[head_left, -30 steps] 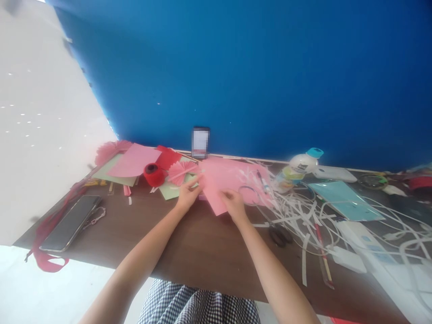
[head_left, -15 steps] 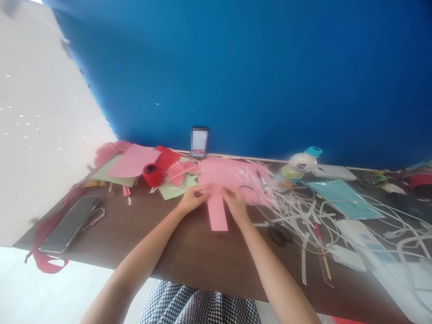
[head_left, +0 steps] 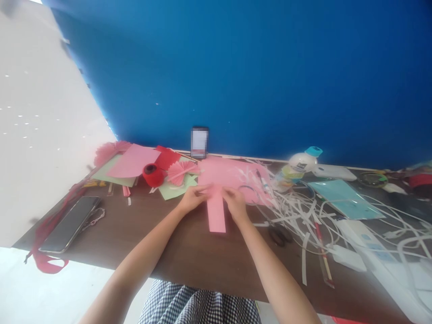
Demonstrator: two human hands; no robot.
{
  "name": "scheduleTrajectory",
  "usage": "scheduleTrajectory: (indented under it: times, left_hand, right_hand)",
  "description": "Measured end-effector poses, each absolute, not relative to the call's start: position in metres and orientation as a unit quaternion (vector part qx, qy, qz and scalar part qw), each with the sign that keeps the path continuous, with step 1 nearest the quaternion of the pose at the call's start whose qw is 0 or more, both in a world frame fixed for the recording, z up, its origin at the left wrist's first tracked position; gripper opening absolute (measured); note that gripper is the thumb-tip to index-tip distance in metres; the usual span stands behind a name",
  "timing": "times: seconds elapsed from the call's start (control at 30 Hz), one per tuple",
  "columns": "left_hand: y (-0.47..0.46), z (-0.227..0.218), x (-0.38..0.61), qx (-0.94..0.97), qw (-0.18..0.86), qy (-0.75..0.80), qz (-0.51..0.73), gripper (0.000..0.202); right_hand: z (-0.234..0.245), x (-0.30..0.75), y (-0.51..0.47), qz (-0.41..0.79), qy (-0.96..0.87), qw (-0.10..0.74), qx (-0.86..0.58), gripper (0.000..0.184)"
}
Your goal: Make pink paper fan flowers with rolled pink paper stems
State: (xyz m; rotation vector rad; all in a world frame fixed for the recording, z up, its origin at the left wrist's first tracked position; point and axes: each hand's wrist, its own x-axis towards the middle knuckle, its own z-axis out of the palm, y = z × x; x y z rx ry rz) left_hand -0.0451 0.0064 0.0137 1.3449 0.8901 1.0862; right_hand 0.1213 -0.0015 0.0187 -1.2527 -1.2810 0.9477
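Observation:
Between my two hands a narrow pink paper strip (head_left: 216, 216) points toward me, its far end over a larger pink sheet (head_left: 219, 169). My left hand (head_left: 195, 198) has its thumb and fingers closed at the strip's left edge. On the opposite edge, my right hand (head_left: 235, 201) pinches the paper with its fingertips. Where the strip's far end meets the sheet, the same colour makes the border hard to see. A pink pleated paper fan (head_left: 182, 172) lies beyond my left hand, and dark-handled scissors (head_left: 281, 235) rest right of my right hand.
A red spool (head_left: 153, 175) stands among coloured papers at the left. Nearer lies a phone (head_left: 71, 225); another phone (head_left: 200, 143) leans on the blue wall. At the right are a bottle (head_left: 299, 167), tangled white cables (head_left: 303, 209), a teal packet (head_left: 346, 199) and a power strip (head_left: 361, 238).
The strip's near end has swung slightly to the left and now lies straighter toward me. Both hands stay almost in the same place, still holding its edges.

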Motion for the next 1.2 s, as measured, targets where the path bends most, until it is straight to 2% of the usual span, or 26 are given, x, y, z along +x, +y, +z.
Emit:
scheduleTrajectory:
  times: [0.27,0.47,0.53,0.63,0.7,1.07,1.2]
  left_hand:
    - [0.006,0.015,-0.046,0.549,0.578,0.382,0.467,0.058]
    - [0.008,0.014,-0.047,0.543,0.593,0.36,0.474,0.08]
    - [0.007,0.012,-0.045,0.549,0.595,0.358,0.465,0.075]
    - [0.004,0.01,-0.042,0.589,0.561,0.375,0.445,0.047]
    - [0.002,0.01,-0.04,0.598,0.557,0.38,0.433,0.036]
    - [0.002,0.01,-0.038,0.541,0.619,0.389,0.416,0.049]
    - [0.003,0.008,-0.036,0.528,0.582,0.418,0.455,0.045]
  right_hand:
    - [0.016,0.12,-0.001,0.396,-0.535,0.535,-0.521,0.028]
    - [0.013,0.122,0.001,0.388,-0.523,0.546,-0.527,0.028]
    - [0.01,0.123,0.003,0.383,-0.503,0.557,-0.538,0.03]
    - [0.007,0.127,0.005,0.368,-0.485,0.572,-0.55,0.031]
    - [0.006,0.128,0.005,0.366,-0.479,0.579,-0.548,0.03]
    - [0.014,0.122,0.001,0.376,-0.447,0.6,-0.546,0.028]
    - [0.014,0.123,0.002,0.393,-0.458,0.591,-0.535,0.032]
